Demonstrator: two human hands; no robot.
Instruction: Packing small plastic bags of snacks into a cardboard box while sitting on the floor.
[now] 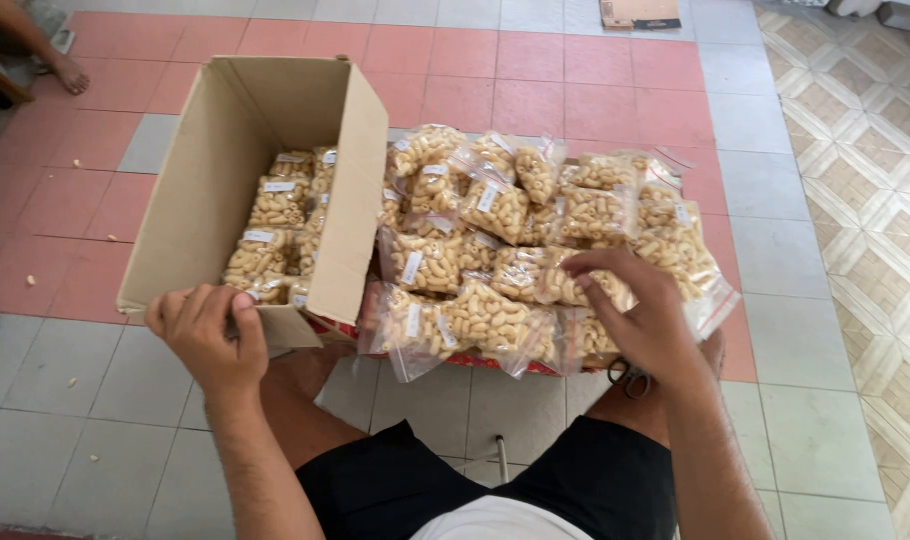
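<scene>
Both hands work low in the view, above the person's bare knees. Left hand (210,335) grips the near edge of the cardboard box (200,170), fingers curled over the rim and closed on it. That box stands on the tiled floor (65,380) at the left, its flaps up, and packed snack bags (265,240) stand in rows inside, each a clear pouch of pale puffed pieces with a small white label. Just right of the box, touching its side flap, a heap of loose snack bags (495,210) lies piled on something red whose edge only just shows beneath. Right hand (640,310) rests on the near right part of the heap, fingers spread and bent down onto one bag (565,285); whether it is truly gripped I cannot tell. Scissors (630,378) peep out under that wrist.
</scene>
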